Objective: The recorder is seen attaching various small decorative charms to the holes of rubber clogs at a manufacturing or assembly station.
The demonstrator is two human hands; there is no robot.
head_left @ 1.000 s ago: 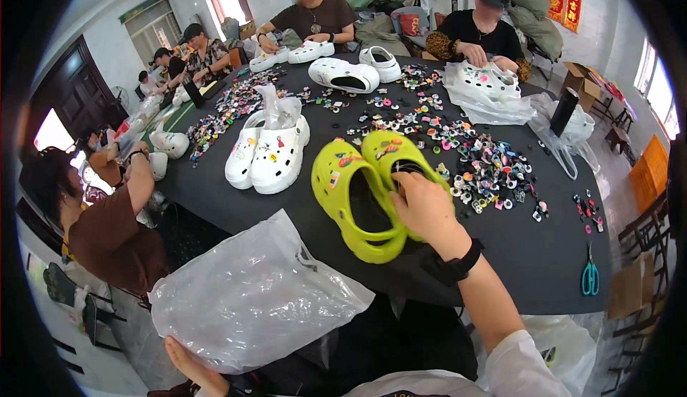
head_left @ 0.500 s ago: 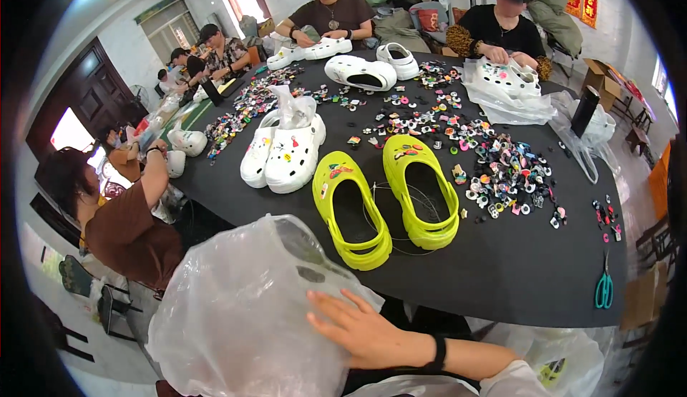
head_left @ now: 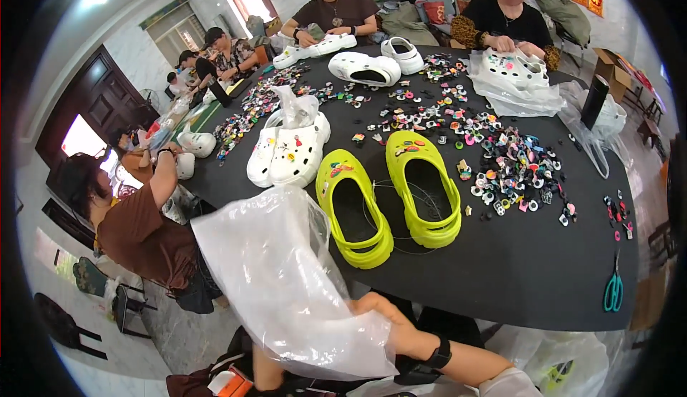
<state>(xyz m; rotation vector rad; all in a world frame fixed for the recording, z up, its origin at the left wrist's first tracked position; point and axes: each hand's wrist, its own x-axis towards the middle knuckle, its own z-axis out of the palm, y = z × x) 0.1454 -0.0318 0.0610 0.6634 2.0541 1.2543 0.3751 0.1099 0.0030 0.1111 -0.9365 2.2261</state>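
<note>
My right hand [head_left: 390, 323] grips the lower edge of a large clear plastic bag [head_left: 286, 275], which is held up in front of me at the near edge of the black table [head_left: 515, 268]. My left hand is hidden behind the bag; only its forearm [head_left: 265, 370] shows below it. On the table just beyond the bag, two lime-green clogs [head_left: 354, 214] [head_left: 422, 186] stand side by side, toes away from me, with small charms on their fronts.
A white clog pair [head_left: 290, 150] stuffed with plastic stands left of the green ones. Several colourful charms [head_left: 515, 164] are scattered to the right. Teal scissors [head_left: 613, 289] lie at the right edge. A seated person [head_left: 136, 225] works at my left; others sit across the table.
My right hand left the green clogs on the table and came back to the bag. The bag has been lifted and spread open higher in front of me.
</note>
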